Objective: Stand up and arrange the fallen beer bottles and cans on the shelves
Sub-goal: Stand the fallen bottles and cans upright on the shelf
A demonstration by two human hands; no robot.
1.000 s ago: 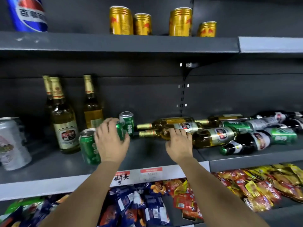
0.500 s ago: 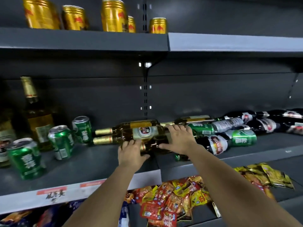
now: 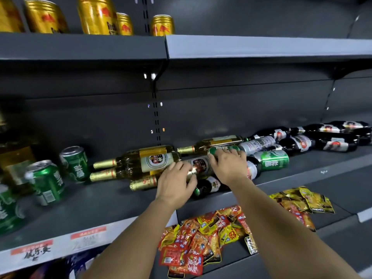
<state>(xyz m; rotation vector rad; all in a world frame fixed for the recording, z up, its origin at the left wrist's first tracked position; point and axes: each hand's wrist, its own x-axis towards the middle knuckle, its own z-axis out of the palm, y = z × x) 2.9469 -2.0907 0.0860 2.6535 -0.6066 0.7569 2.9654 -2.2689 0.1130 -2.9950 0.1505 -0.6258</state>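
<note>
Several beer bottles lie fallen in a heap on the middle shelf (image 3: 112, 206). My left hand (image 3: 177, 184) grips the gold-foiled neck end of one lying bottle with a dark red label (image 3: 200, 164), fingers over it and thumb below. My right hand (image 3: 229, 164) rests on the same bottle's body, its spread fingers reaching a fallen green can (image 3: 219, 148). Two pale bottles with gold necks (image 3: 141, 162) lie just left of my hands. Another green can (image 3: 271, 161) and dark bottles (image 3: 298, 143) lie to the right. Green cans (image 3: 75, 163) (image 3: 47, 182) stand upright at the left.
Gold cans (image 3: 96, 15) stand on the upper shelf. Upright bottles are blurred at the far left edge. Red and yellow snack packets (image 3: 203, 240) fill the lower shelf under my arms. Price tags (image 3: 38, 250) hang on the shelf's front edge.
My left hand let go of an upright green can at the left and moved right onto the lying bottle's neck. My right hand stayed on the bottle. The view swung right.
</note>
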